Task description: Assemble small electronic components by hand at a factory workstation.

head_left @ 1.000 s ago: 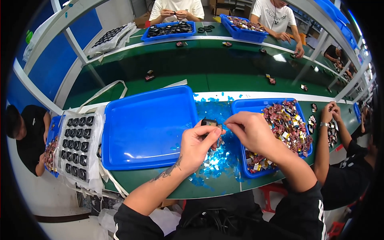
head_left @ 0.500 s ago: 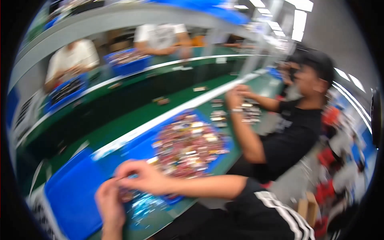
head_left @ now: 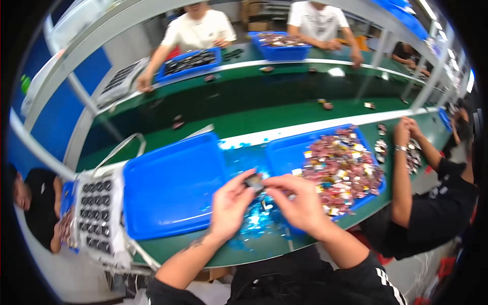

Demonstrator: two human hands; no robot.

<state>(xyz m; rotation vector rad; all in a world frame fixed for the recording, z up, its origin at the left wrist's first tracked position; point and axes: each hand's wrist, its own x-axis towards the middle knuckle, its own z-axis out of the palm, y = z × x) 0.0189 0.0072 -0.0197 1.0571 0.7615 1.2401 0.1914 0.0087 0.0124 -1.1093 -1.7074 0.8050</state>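
Observation:
In front of me, my left hand (head_left: 230, 204) pinches a small dark square part (head_left: 254, 183) with a greyish face between thumb and fingers. My right hand (head_left: 301, 201) meets it from the other side, its thumb and forefinger closed at the part's edge. Bits of shiny blue film (head_left: 258, 223) lie scattered on the green table below my hands. To the right is a blue tray (head_left: 282, 152) heaped with small pinkish and metallic parts (head_left: 338, 165). A bare-bottomed blue tray (head_left: 173, 188) sits to the left.
A white tray of black square parts (head_left: 96, 216) stands at far left. Beyond my trays runs a green conveyor (head_left: 244, 112) with scattered parts. Across it, people work beside blue bins (head_left: 279, 51). A co-worker's arm (head_left: 401, 178) is close on my right.
My view has swung left and levelled, so the trays and co-worker appear further right. My hands stay together at the small part, which now shows more clearly.

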